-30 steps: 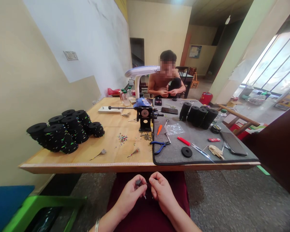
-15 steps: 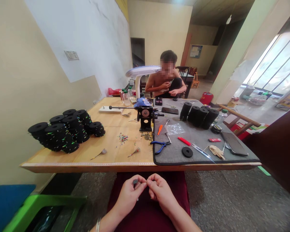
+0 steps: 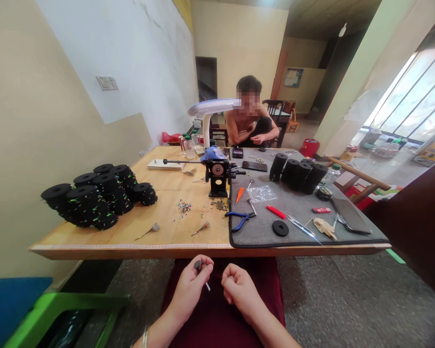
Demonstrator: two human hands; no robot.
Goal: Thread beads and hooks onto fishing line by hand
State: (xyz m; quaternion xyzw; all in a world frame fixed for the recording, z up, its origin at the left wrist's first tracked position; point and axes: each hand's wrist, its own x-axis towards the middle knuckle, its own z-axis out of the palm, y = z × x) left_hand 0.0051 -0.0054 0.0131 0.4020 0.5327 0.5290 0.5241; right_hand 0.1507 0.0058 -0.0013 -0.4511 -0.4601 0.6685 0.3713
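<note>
My left hand [image 3: 189,286] is closed around a small slim item with a dark grey end [image 3: 197,265]. Its thin white tip pokes out below the fingers; its exact kind is unclear. To its right, a short gap away, my right hand [image 3: 238,285] has its fingers curled together; whatever may be pinched there is too small or hidden. Both hands are above the dark red cloth [image 3: 226,325] on my lap, in front of the table's front edge. Nearest on the tabletop lie two small fan-shaped bundles of grey strands [image 3: 203,227] with pointed ends.
Black foam spools [image 3: 83,193] stand at left, more [image 3: 297,171] at right. A hand-cranked winder [image 3: 218,176] stands mid-table beside small beads [image 3: 184,207]. Blue pliers [image 3: 241,220], a red-handled tool [image 3: 275,211], scissors and a foam disc [image 3: 280,228] lie on the grey mat. A person [image 3: 248,121] sits opposite.
My hands, whose fingertips met before, have moved apart. The left has risen slightly to the left, showing more of the white tip. The person opposite has lowered one hand.
</note>
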